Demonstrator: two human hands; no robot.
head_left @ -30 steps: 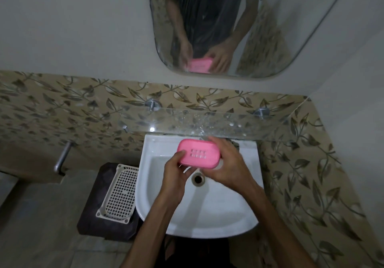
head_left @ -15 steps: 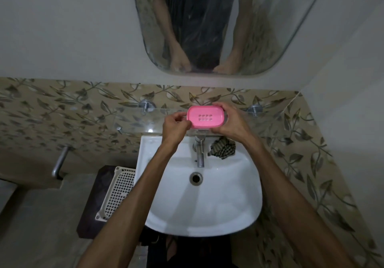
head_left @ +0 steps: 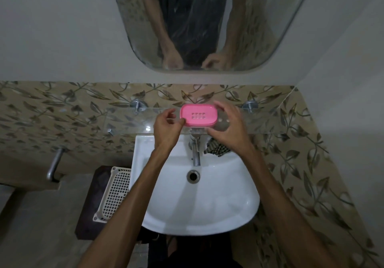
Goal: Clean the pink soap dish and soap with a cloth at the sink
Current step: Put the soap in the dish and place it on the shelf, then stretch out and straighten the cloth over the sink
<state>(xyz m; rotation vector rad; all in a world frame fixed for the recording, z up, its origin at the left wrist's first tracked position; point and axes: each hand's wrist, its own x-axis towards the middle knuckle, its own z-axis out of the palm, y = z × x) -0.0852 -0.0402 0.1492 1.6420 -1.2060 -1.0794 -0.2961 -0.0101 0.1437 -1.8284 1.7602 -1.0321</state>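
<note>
Set down since half a second earlier: soap dish (head_left: pixel 198 115), then resting on glass shelf (head_left: pixel 259 122) near its middle, above tap (head_left: pixel 195 153). Released by both hands. Left hand (head_left: pixel 168 127) just beside dish's left end, fingers loosely curled, thumb tip near or touching rim, gripping nothing. Right hand (head_left: pixel 227 126) off right end, fingers spread apart and relaxed. Soap not visible. Checked cloth (head_left: pixel 216 149) lying at sink (head_left: pixel 207 211) back rim, right of tap. Probably dish done and put back; soap likely next.
</note>
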